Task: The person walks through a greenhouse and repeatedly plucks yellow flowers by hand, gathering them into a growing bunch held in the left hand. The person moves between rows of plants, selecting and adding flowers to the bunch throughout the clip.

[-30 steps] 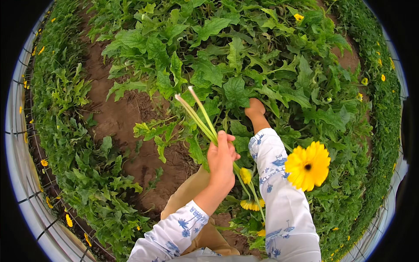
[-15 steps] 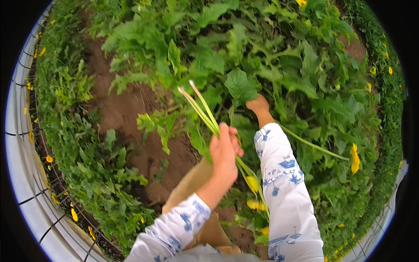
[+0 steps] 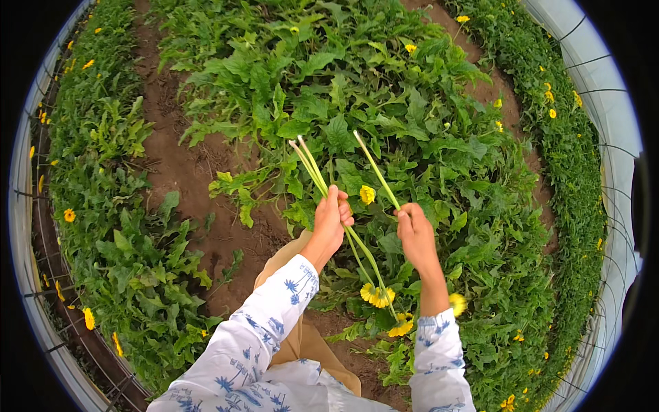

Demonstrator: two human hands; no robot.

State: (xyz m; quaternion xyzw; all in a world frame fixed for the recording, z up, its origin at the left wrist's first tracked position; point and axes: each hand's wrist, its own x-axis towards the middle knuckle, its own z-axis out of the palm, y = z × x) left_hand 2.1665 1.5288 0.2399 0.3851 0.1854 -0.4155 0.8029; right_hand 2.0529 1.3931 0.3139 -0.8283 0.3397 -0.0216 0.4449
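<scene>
My left hand (image 3: pixel 331 223) is closed around a few pale green stems of yellow gerberas (image 3: pixel 401 325). Their whitish cut ends point up and away, while the flower heads hang below the hand, toward my right forearm. To the right, my right hand (image 3: pixel 417 239) pinches a single gerbera stem (image 3: pixel 375 166), its pale end pointing up and left. A blurred yellow flower head (image 3: pixel 458 303) shows beside my right wrist, apparently on that stem. Between the two hands, a yellow gerbera (image 3: pixel 367 195) stands among the leaves.
A dense bed of lobed green leaves (image 3: pixel 439 130) spreads ahead and to the right. Brown soil paths (image 3: pixel 182 161) run along both sides of it. Further planted rows with yellow flowers (image 3: pixel 552 113) lie beyond, bordered by pale sheeting (image 3: pixel 607 103) with thin dark supports.
My right hand has come out of the leaves toward me and now holds a single gerbera stem. My left hand has shifted slightly left, still gripping its stems. The view has swung somewhat.
</scene>
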